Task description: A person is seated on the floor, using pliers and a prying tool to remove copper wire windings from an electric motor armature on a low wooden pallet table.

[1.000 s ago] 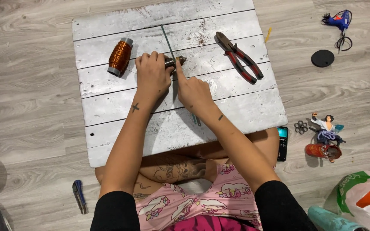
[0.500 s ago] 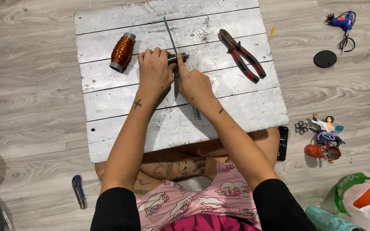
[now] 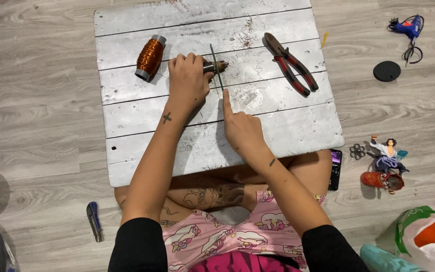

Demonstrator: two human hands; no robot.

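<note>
My left hand (image 3: 188, 79) is curled shut around a small dark cylindrical tool (image 3: 214, 66), fingers wrapped over its body so only the metal tip pokes out toward three o'clock. My right hand (image 3: 241, 129) lies flat on the white plank board (image 3: 278, 131) with the index finger stretched straight toward twelve o'clock, its tip pressing on the near end of a thin metal rod (image 3: 216, 68) — the other fingers are folded in, holding nothing. The rod lies almost straight from twelve to six, tilted slightly, and it crosses right at the tool's tip, touching it as far as I can tell. At about nine o'clock from my left hand, just beside the knuckles, a spool of copper wire (image 3: 150, 57) rests on its side on the board. Over at three o'clock, well apart from both hands, a pair of red-handled pliers (image 3: 292, 64) lies with its handles slightly spread. The board sits across my crossed legs on the grey wood floor (image 3: 36, 111). On the floor at four o'clock there is a phone (image 3: 335, 169) by my knee and a small figurine (image 3: 387, 151) beyond it — at seven o'clock, a folding knife (image 3: 94, 219).
</note>
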